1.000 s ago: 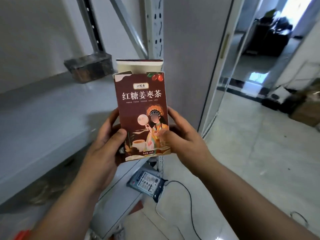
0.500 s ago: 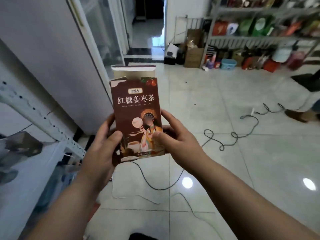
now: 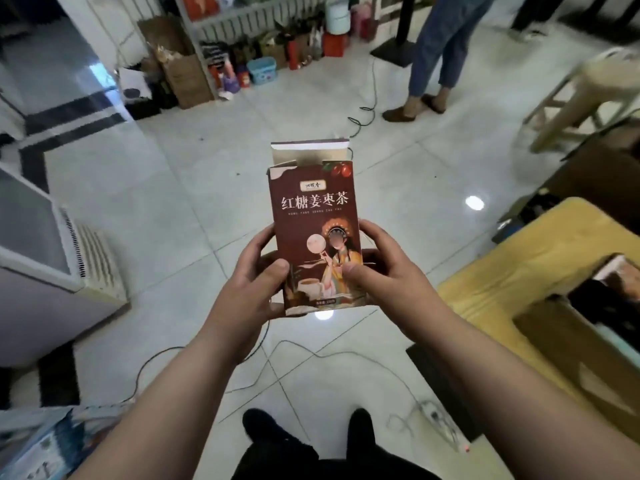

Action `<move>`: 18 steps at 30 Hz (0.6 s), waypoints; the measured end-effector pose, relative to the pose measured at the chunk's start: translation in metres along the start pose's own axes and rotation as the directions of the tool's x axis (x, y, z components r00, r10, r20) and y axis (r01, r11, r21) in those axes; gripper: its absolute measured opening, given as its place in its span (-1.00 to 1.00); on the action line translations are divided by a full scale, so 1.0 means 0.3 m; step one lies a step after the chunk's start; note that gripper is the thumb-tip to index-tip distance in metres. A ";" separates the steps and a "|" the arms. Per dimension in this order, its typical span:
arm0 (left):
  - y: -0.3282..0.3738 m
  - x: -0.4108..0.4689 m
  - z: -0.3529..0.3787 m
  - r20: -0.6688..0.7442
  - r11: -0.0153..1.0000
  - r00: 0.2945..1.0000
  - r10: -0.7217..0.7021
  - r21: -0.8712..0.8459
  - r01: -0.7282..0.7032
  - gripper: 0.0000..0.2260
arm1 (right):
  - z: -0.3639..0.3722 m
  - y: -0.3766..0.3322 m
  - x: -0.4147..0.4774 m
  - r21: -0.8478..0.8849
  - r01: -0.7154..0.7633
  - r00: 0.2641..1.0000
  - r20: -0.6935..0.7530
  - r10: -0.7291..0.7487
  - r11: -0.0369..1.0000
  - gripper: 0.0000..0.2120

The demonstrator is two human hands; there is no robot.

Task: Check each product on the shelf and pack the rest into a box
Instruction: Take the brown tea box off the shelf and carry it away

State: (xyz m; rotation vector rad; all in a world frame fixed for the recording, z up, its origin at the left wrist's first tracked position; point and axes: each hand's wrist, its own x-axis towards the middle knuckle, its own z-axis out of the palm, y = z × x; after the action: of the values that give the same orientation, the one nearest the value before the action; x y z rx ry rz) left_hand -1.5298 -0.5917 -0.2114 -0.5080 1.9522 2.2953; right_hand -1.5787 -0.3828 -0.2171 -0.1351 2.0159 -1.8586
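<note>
1. Both hands grip one product: my view shows the left hand (image 3: 249, 289) wrapped round the lower left edge of a tea box (image 3: 313, 216), thumb pressed on the front and fingers curled behind.
2. The right hand (image 3: 384, 275) clamps the lower right edge the same way, thumb on the printed face.
3. I see the tea box held upright in the air over the tiled floor (image 3: 173, 202), between the two hands and facing the camera.
4. Its top flap (image 3: 310, 152) stands open, showing a pale inner side.
5. Large pale characters on the dark red front read 红糖姜枣茶.
6. A line of small Latin letters runs under them, too blurred for me to read.
7. A small brand plaque above the title and a small label at the bottom edge are also illegible.
8. The artwork shows red fruit in the top right corner, a figure in an ornate headdress holding a round fan, and a cup.
9. An open cardboard carton (image 3: 540, 258) sits to the right, well apart from the tea box.
10. Cables (image 3: 311, 355) trail across the floor below the hands.
11. Far off, a shelf (image 3: 239, 19) holds goods, and another person's legs (image 3: 440, 46) stand near it.
</note>
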 end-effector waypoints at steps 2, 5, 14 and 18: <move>-0.027 0.019 0.095 0.072 0.999 0.997 -0.037 0.030 0.035 -0.63 | -0.086 0.047 -0.052 0.025 -0.007 0.996 -0.084 0.009 1.000 -0.44; -0.057 0.043 0.220 0.187 0.990 0.974 -0.130 0.079 0.117 -0.60 | -0.182 0.107 -0.129 0.092 -0.022 0.977 -0.210 0.041 0.996 -0.43; -0.097 0.146 0.415 0.499 0.959 0.823 -0.271 0.212 0.187 -0.52 | -0.277 0.184 -0.330 0.343 -0.001 0.857 -0.483 0.177 0.939 -0.42; -0.113 0.180 0.518 0.602 0.948 0.733 -0.317 0.235 0.217 -0.43 | -0.287 0.208 -0.428 0.406 0.034 0.774 -0.588 0.233 0.913 -0.42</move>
State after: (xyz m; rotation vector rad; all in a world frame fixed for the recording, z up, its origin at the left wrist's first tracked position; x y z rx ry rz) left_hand -1.6015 -0.4424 -0.2395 0.0244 1.5614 1.7880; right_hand -1.4788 -0.2526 -0.2462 0.8045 1.8888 -2.4092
